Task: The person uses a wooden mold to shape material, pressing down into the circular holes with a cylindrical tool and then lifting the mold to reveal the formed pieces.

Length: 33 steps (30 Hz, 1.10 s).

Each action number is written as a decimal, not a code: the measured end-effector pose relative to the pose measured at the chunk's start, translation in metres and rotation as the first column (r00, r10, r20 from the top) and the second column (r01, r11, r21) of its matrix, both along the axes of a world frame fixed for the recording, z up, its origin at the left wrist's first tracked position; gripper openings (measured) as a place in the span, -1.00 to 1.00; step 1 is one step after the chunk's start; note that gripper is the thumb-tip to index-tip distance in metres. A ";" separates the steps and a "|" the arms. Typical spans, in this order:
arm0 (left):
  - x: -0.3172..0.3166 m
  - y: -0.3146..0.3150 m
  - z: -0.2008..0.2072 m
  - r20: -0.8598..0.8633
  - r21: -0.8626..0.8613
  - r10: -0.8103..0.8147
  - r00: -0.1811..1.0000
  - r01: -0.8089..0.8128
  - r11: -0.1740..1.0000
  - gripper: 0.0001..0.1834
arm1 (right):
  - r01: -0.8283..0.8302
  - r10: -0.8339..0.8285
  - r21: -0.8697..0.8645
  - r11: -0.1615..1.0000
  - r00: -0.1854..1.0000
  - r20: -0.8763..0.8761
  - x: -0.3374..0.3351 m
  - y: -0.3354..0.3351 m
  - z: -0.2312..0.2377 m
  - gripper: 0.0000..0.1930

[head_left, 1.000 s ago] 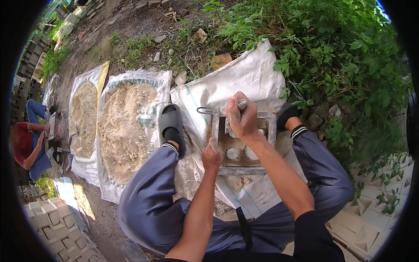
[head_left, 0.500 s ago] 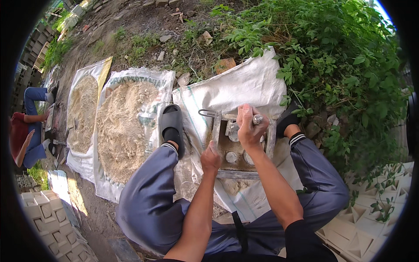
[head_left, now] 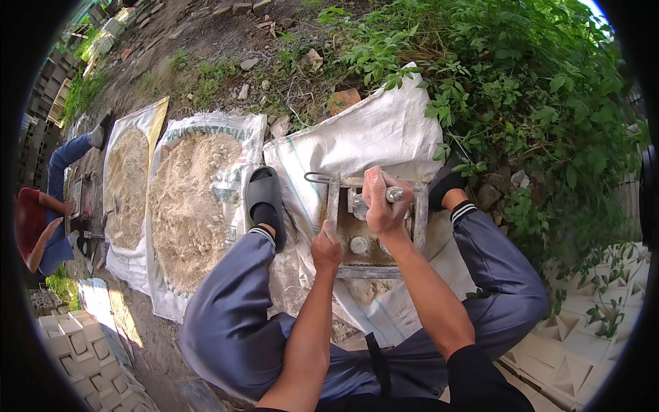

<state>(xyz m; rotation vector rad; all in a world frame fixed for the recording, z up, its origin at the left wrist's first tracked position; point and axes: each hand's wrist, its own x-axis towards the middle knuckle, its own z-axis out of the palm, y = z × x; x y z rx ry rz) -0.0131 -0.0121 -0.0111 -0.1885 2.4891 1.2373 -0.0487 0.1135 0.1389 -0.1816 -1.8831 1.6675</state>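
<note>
On the white sack between my feet sits a rectangular mould (head_left: 374,272) with pale grimy rails, a wire loop at its far left corner and round studs inside. My right hand (head_left: 384,206) is closed in a fist around a tool with a grey round-ended handle (head_left: 395,194). A grey metal part shows beside that fist, low over the mould; the tool's working end is mostly hidden. At the mould's near left side, my left hand (head_left: 327,248) is closed with the thumb up, apparently on the left rail. Its fingertips are hidden.
Two opened sacks to the left carry heaps of pale sandy powder (head_left: 195,206). A co-worker in a red shirt (head_left: 29,218) sits at far left. Leafy plants (head_left: 522,103) crowd the right. Stacked pale patterned blocks (head_left: 89,350) stand at lower left, with more at lower right.
The whole view has shifted slightly. My right fist still grips the tool over the mould, and my left hand stays at the left rail. The co-worker's leg has stretched farther away.
</note>
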 end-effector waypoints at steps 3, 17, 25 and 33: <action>0.005 0.000 -0.003 0.008 -0.061 -0.079 0.997 0.080 0.995 -0.36 | 0.098 -0.098 -0.002 0.995 0.993 -0.071 0.015 -0.003 0.008 -0.62; -0.001 0.001 -0.003 0.019 -0.085 -0.051 0.999 0.052 0.995 -0.37 | 0.189 -0.181 -0.098 0.977 0.980 0.080 0.028 -0.015 0.004 -0.62; 0.003 0.003 -0.005 0.026 -0.031 -0.065 0.998 0.066 0.997 -0.35 | 0.141 -0.132 -0.055 0.988 0.982 0.138 0.030 -0.019 -0.008 -0.61; -0.001 -0.005 -0.002 -0.011 0.126 -0.026 1.000 0.027 0.992 -0.32 | 0.007 -0.033 0.146 0.989 0.983 0.178 0.029 -0.030 0.000 -0.59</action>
